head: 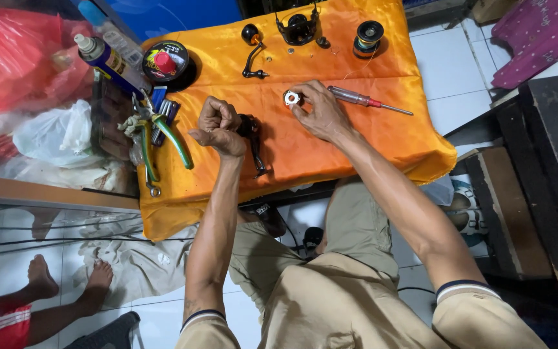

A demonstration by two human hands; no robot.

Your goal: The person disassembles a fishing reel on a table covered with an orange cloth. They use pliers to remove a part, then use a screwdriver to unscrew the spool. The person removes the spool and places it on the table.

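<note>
An orange cloth [356,139] covers a small work surface. My left hand [217,126] is curled shut on a black reel body [253,139] that pokes out to its right. My right hand [318,110] pinches a small silver round part [291,98] just above the cloth. A red-handled screwdriver [364,99] lies right of that hand. Farther back lie a black crank handle [251,52], a black reel frame [298,29] and a spool [368,37].
Green-handled pliers [163,139] and a small wrench lie at the cloth's left edge, near a round black tin with a red cap [165,63] and a spray can [104,59]. Plastic bags [27,58] pile at the left. Another person's bare feet [66,281] rest on the tiled floor.
</note>
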